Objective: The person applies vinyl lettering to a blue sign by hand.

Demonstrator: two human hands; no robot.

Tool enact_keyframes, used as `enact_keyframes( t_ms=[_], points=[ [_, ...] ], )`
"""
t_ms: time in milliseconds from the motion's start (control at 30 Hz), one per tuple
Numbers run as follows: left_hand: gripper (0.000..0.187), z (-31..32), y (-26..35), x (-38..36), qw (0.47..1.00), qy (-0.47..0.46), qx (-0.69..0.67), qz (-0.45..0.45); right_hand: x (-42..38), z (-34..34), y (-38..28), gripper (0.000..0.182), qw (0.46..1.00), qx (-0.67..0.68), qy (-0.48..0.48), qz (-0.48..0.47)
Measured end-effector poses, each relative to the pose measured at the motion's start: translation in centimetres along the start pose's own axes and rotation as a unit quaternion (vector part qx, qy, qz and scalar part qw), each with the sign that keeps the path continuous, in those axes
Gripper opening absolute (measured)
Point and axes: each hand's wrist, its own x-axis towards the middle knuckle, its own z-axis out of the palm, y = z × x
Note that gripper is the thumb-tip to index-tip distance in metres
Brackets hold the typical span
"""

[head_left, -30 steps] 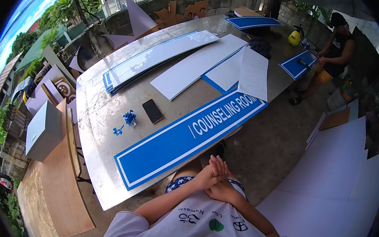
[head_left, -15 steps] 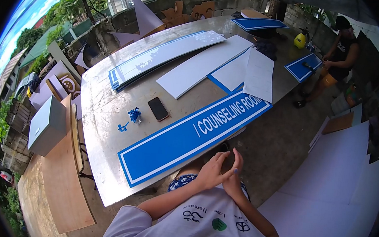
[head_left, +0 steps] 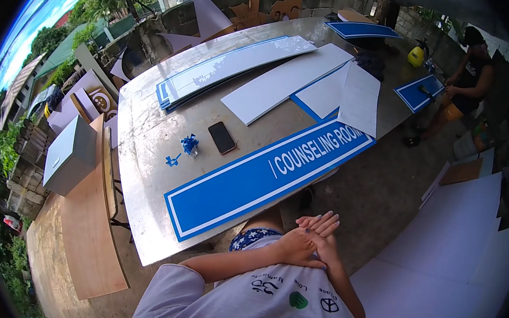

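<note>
My left hand (head_left: 295,246) is closed against my right hand, in front of my shirt; its fingertips are partly hidden. Nothing else shows in its grasp. My right hand (head_left: 323,232) has its fingers stretched out over the left one, with no object in it. Beyond both hands, on the metal-topped table (head_left: 143,210), lies a long blue sign (head_left: 227,202) with a white border and the words COUNSELING ROOM. A white panel (head_left: 359,101) overlaps its far right end. Behind the sign are a black phone (head_left: 222,138) and crumpled blue scraps (head_left: 189,144).
Long white panels (head_left: 238,68) are stacked across the table. At the far right a person (head_left: 475,75) works at a smaller blue sign (head_left: 418,92), near a yellow spray bottle (head_left: 416,56). A grey box (head_left: 69,156) and a plywood sheet (head_left: 90,236) are left. Large white sheets (head_left: 432,251) lie right.
My hands have come together: the left now closes on the right, whose fingers have straightened out. The view has shifted, so the table sits slightly higher and further right.
</note>
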Motion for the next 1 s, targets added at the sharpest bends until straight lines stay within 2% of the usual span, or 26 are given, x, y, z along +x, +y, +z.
enact_keyframes(
  t_ms=[33, 100, 233, 433, 500, 700, 833, 900, 933, 1000],
  points=[
    [0.097, 0.1, 0.0, -0.1, 1.000, 0.000, -0.001, 0.000, -0.1, 0.1, 0.0, 0.025, 1.000, 0.000, 0.000, 0.001],
    [0.098, 0.3, 0.0, -0.3, 1.000, 0.004, -0.003, -0.007, -0.2, 0.3, 0.1, 0.018, 0.995, -0.094, 0.022, -0.022],
    [0.106, 0.1, 0.2, -0.4, 0.999, -0.016, -0.044, -0.028, 0.0, 0.8, -0.3, 0.016, 0.989, -0.139, 0.018, -0.042],
    [0.101, 2.1, -1.5, -1.5, 0.999, 0.036, -0.008, 0.012, 0.1, 1.3, -0.3, 0.014, 0.977, -0.205, 0.016, -0.054],
    [0.103, 2.4, -1.7, -1.7, 0.999, 0.045, -0.003, 0.012, -0.1, 1.2, 1.1, 0.015, 0.972, -0.199, 0.034, -0.123],
    [0.107, 2.9, -1.7, -1.8, 0.997, 0.074, -0.018, 0.011, -1.3, -2.4, 5.3, 0.025, 0.959, -0.270, 0.088, -0.020],
    [0.109, 3.1, -1.7, -1.9, 0.998, 0.064, -0.026, -0.003, -1.2, -2.4, 5.4, 0.027, 0.931, -0.350, 0.102, -0.023],
    [0.109, 3.0, -1.7, -1.9, 0.997, 0.071, -0.021, -0.002, -1.0, -3.7, 8.9, 0.032, 0.905, -0.376, 0.128, -0.149],
    [0.109, 3.1, -1.7, -2.0, 0.997, 0.070, -0.023, -0.003, -0.8, -2.6, 6.9, 0.032, 0.905, -0.376, 0.129, -0.148],
    [0.110, 3.3, -1.8, -2.0, 0.997, 0.059, -0.040, -0.015, 0.1, 0.9, 0.4, 0.014, 0.971, -0.235, 0.021, -0.049]
  ],
)
